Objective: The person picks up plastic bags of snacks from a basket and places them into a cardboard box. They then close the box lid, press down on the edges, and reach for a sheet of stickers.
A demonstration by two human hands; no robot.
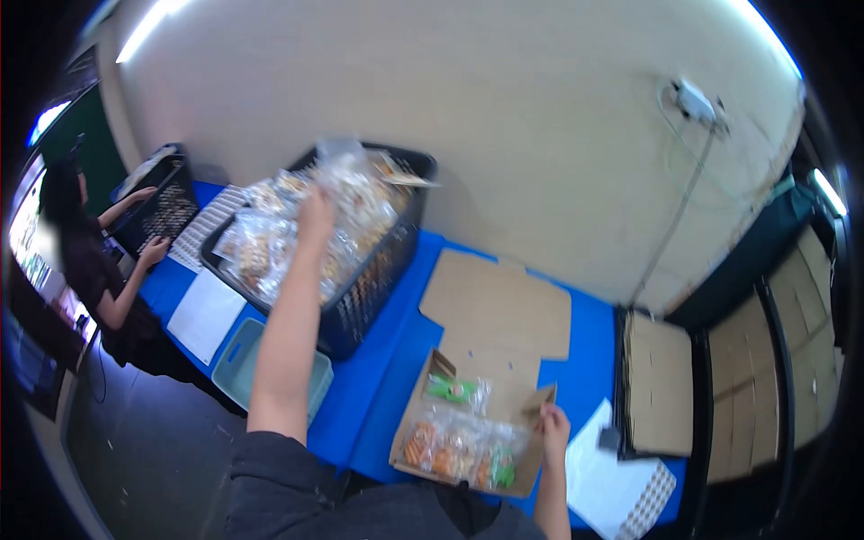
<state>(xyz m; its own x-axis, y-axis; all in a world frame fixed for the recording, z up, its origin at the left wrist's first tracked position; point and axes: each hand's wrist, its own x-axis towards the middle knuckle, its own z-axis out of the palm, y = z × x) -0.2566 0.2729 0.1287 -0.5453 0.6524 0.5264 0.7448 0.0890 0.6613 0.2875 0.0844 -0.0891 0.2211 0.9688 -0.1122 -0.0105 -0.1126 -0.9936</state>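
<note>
Bare left arm (pixel 290 360) reached over clear plastic packets (pixel 254 256) in a black plastic basket (pixel 360 310), apparently picking, needing gentle separation; left hand (pixel 316 218) blurred, grip unclear. Right hand (pixel 554 425) pinched a brown cardboard box's flap (pixel 541 397).

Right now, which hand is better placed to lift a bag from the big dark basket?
Left, I'd judge: the left hand is at the clear bags in the basket, while the right hand is farther off, at the side of the open cardboard box.

Blue-covered table (pixel 394 351): black basket (pixel 373 301), teal tray (pixel 321 382), open cardboard box (pixel 495 310), white sheets (pixel 205 315).
</note>
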